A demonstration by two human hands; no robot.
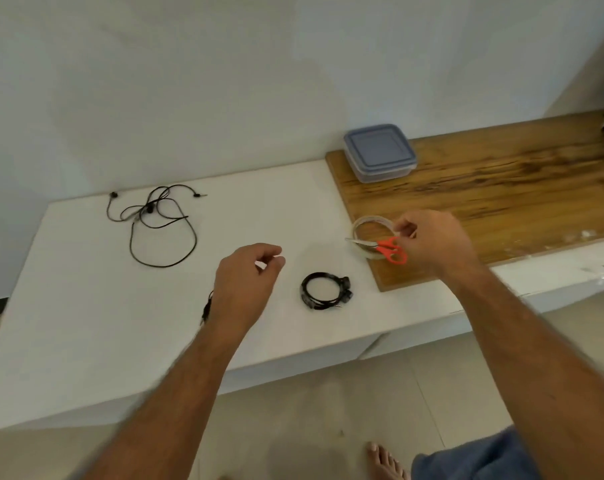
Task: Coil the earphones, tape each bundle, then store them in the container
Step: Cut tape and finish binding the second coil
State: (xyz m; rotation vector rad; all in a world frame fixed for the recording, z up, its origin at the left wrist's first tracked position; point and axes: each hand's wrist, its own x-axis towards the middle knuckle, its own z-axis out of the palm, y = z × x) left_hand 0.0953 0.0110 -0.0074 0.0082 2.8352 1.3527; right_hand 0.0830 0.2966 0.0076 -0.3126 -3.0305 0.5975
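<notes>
A white table fills the middle of the head view, with a wooden board laid on it toward 3 o'clock. At about 1 o'clock on the board's far corner sits the container, a clear tub with a blue-grey lid on it, against the wall. At 10 o'clock a loose pair of black earphones sprawls uncoiled on the white surface. Just right of centre, near 5 o'clock from the left hand, lies a coiled earphone bundle, a tight black ring with both earbuds at its right edge, touching neither hand. The left hand hovers above the table with its fingers loosely curled, thumb and forefinger close together; whether they pinch anything I cannot tell. A short dark cable end shows just beside that wrist, at its 9 o'clock. The right hand is over the board's near-left corner, its fingers curled at the rim of a clear tape roll. Red-handled scissors lie across the roll, blades pointing to 9 o'clock. A bare foot shows at 6 o'clock.
</notes>
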